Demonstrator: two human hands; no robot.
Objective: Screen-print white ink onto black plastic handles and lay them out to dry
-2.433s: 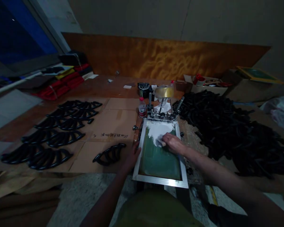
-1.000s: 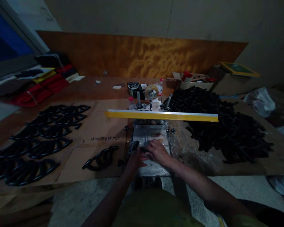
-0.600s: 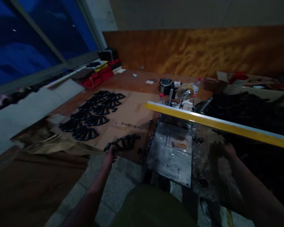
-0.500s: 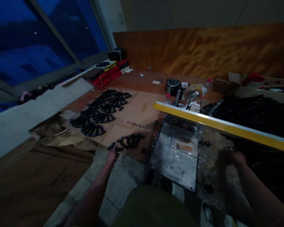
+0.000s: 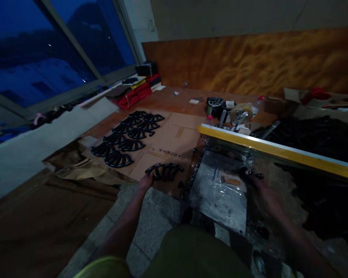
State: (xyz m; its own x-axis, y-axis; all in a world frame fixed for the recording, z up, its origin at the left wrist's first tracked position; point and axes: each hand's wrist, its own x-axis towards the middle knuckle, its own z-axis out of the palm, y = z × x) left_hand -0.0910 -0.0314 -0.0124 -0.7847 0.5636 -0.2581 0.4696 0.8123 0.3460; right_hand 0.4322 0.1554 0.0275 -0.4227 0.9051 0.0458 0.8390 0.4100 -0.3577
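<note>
My left hand (image 5: 147, 180) is at the near edge of the cardboard, its fingers closed on the end of a black curved handle-like piece (image 5: 150, 169). That piece sits at the left end of a short row of similar black pieces (image 5: 168, 172). Over the right edge of a grey, film-covered plate (image 5: 217, 200), my right hand (image 5: 255, 183) grips another dark, short piece (image 5: 258, 175); dim light hides its exact shape. A small tan block (image 5: 231, 180) lies on the plate, left of that hand.
Fanned groups of black pieces (image 5: 118, 158) lie farther back on the cardboard (image 5: 179, 133). A yellow-and-white bar (image 5: 278, 148) crosses above the plate. Behind it are a tape roll (image 5: 241, 114) and a dark tub (image 5: 214, 106). A large dark heap (image 5: 316, 131) fills the right side.
My left hand has brought its black piece right, against the row's left end. My right hand has moved left from beside the dark heap to the plate's edge, holding a dark piece.
</note>
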